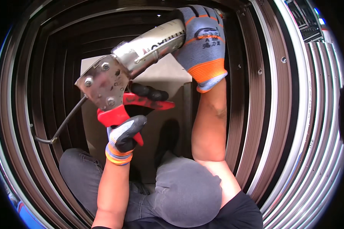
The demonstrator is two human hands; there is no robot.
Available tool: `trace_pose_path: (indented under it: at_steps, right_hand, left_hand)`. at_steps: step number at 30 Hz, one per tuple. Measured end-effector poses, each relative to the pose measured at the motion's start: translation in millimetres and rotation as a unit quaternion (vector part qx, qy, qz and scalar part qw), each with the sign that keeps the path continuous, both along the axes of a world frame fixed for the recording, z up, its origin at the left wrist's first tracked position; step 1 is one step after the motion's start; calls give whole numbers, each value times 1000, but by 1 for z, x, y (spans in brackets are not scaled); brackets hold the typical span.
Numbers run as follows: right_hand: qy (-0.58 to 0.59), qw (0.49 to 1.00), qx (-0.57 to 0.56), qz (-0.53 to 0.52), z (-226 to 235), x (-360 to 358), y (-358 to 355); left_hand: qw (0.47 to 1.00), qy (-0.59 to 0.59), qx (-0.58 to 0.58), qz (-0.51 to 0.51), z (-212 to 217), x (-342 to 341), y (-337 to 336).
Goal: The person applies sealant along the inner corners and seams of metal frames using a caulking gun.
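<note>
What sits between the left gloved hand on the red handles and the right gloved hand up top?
In the head view, the tool's own body: a riveted metal plate and a shiny metal cylinder run from the left hand on the red handles to the right hand.

Both hands gloved: knit grey-blue fabric, orange stripes, orange cuff band with a paler edge. Left hand [124, 137] has a dark coated palm and fingertips, multicolour cuff trim (orange, blue, yellow). Right hand [202, 42] has a dark printed logo on the back. Forearms bare. Black short-sleeved top, grey trousers.
</note>
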State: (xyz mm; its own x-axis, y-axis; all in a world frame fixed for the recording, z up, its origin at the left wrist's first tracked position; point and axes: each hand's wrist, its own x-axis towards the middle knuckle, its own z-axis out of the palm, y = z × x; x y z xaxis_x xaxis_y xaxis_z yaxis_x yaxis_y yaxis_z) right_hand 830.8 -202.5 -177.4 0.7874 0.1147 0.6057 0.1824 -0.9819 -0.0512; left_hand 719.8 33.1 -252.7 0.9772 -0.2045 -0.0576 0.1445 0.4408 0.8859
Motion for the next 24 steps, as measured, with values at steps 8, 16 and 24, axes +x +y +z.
trace_pose_path:
  at_steps: [8, 16, 24]
  right_hand:
    - [-33, 999, 12, 8, -9, 1, -9]
    - [2, 1000, -4, -2, -9, 5, -4]
    - [4, 1000, 18, 20, -11, 8, 0]
  left_hand:
    - [992, -20, -62, -108, 5, 17, -26]
    - [986, 3, -116, -123, 9, 16, -27]
    - [990, 37, -128, -51, 13, 13, -24]
